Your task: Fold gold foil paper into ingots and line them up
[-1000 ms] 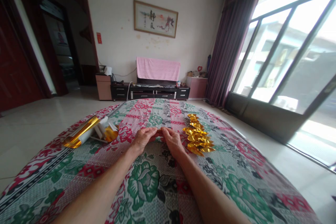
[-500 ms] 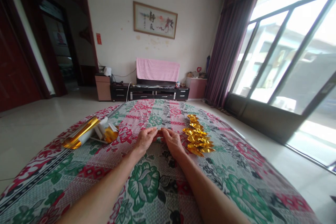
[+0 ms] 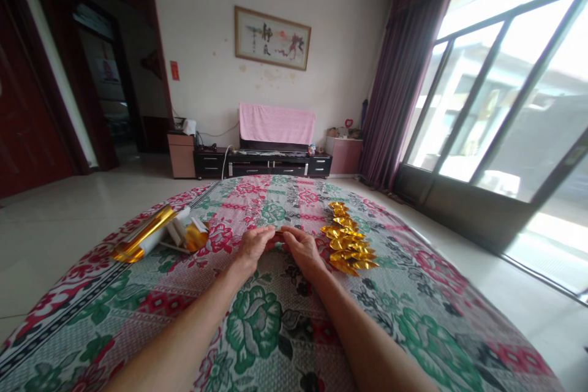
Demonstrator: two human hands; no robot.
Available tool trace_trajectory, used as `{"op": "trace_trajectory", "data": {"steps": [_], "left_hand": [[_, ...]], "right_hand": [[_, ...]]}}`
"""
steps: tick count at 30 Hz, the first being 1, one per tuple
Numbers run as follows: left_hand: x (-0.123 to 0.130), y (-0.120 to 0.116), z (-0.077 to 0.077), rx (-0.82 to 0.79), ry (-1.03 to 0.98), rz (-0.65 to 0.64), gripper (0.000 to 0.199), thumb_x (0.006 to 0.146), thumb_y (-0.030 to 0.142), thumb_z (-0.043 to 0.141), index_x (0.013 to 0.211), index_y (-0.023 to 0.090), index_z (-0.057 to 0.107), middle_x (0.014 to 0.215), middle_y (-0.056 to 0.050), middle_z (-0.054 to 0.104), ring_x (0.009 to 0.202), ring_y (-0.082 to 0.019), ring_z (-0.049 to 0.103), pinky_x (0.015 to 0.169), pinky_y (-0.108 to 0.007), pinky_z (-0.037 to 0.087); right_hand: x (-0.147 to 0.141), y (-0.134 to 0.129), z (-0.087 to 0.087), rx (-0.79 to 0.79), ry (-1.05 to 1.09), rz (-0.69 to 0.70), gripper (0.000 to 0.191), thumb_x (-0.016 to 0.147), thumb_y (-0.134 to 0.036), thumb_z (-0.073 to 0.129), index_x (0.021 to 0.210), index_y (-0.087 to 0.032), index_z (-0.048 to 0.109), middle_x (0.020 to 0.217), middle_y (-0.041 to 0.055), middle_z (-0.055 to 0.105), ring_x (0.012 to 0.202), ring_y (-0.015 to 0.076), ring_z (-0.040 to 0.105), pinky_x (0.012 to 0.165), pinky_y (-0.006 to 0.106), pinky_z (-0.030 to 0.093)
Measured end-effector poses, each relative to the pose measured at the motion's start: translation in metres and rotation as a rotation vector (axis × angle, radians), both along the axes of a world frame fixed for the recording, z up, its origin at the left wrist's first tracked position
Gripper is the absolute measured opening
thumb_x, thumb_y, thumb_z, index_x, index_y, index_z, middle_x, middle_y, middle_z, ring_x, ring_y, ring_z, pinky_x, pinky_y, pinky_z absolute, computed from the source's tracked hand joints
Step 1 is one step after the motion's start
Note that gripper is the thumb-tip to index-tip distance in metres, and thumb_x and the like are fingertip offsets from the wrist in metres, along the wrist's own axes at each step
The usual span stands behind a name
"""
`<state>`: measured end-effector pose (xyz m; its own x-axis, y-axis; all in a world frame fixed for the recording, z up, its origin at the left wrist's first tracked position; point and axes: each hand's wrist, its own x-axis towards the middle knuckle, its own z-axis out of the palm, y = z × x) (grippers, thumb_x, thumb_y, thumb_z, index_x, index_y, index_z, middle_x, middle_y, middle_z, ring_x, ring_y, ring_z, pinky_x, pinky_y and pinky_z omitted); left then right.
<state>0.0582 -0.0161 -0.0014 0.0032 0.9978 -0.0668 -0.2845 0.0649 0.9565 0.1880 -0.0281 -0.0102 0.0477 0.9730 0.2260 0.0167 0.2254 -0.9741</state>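
My left hand (image 3: 254,249) and my right hand (image 3: 301,249) meet over the middle of the table, thumbs and fingers pinched. Between their fingertips they grip a narrow brownish folded strip (image 3: 278,234), probably foil paper; most of it is hidden by the fingers. Just right of my right hand lies a row of folded gold foil paper pieces (image 3: 349,239), overlapping one another and shaped with pointed ends. Off to the left, a curled stack of gold foil sheets (image 3: 149,236) with white backs rests beside more loose gold and white paper (image 3: 195,236).
A floral cloth in red, green and grey covers the round table (image 3: 252,324). Beyond it stand a low black TV cabinet (image 3: 266,168) and a screen draped with a pink towel (image 3: 277,124). Glass doors (image 3: 487,98) are at the right.
Both hands stay together at the same spot. The strip between the fingertips shows less and looks thinner now. The view has tilted up slightly; the paper piles have not moved.
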Motion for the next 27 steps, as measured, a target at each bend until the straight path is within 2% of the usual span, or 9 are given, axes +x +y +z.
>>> {"op": "trace_trajectory", "data": {"steps": [3, 8, 12, 19, 27], "left_hand": [[-0.0013, 0.0024, -0.0036, 0.012, 0.024, -0.008, 0.015, 0.066, 0.022, 0.064, 0.079, 0.016, 0.070, 0.075, -0.005, 0.072, 0.076, -0.019, 0.067, 0.070, -0.029, 0.050], [-0.0027, 0.0020, -0.0061, 0.089, 0.086, -0.073, 0.020, 0.062, 0.025, 0.067, 0.080, 0.016, 0.071, 0.078, -0.006, 0.073, 0.076, -0.019, 0.066, 0.071, -0.029, 0.050], [-0.0039, 0.0008, -0.0064, 0.143, 0.150, -0.094, 0.026, 0.062, 0.027, 0.068, 0.084, 0.015, 0.072, 0.080, -0.005, 0.073, 0.074, -0.019, 0.065, 0.069, -0.028, 0.049], [-0.0040, 0.0011, -0.0059, 0.112, 0.139, -0.081, 0.020, 0.065, 0.025, 0.064, 0.082, 0.018, 0.072, 0.074, -0.003, 0.072, 0.072, -0.017, 0.065, 0.065, -0.026, 0.048], [-0.0026, -0.0043, 0.0007, 0.086, 0.131, -0.039, 0.014, 0.063, 0.021, 0.063, 0.075, 0.018, 0.071, 0.068, -0.002, 0.071, 0.069, -0.018, 0.065, 0.062, -0.027, 0.049]], "right_hand": [[-0.0001, -0.0019, 0.0028, -0.018, 0.000, -0.004, 0.035, 0.070, -0.038, 0.058, 0.096, -0.018, 0.069, 0.080, 0.0020, 0.070, 0.064, 0.0153, 0.061, 0.064, 0.027, 0.050], [-0.0010, -0.0041, 0.0060, -0.034, 0.097, 0.024, 0.031, 0.069, -0.035, 0.057, 0.090, -0.016, 0.070, 0.085, 0.0041, 0.070, 0.076, 0.0176, 0.064, 0.069, 0.027, 0.050], [-0.0011, -0.0035, 0.0059, -0.045, 0.112, 0.015, 0.032, 0.069, -0.036, 0.057, 0.089, -0.015, 0.069, 0.085, 0.0053, 0.070, 0.078, 0.0182, 0.064, 0.069, 0.027, 0.050], [-0.0023, -0.0034, 0.0066, 0.000, 0.012, 0.017, 0.029, 0.070, -0.034, 0.056, 0.086, -0.015, 0.070, 0.074, 0.0034, 0.069, 0.071, 0.0177, 0.063, 0.063, 0.027, 0.050], [-0.0023, -0.0051, 0.0078, -0.010, 0.006, -0.007, 0.029, 0.069, -0.034, 0.057, 0.087, -0.017, 0.072, 0.078, 0.0031, 0.070, 0.074, 0.0187, 0.064, 0.063, 0.027, 0.051]]}}
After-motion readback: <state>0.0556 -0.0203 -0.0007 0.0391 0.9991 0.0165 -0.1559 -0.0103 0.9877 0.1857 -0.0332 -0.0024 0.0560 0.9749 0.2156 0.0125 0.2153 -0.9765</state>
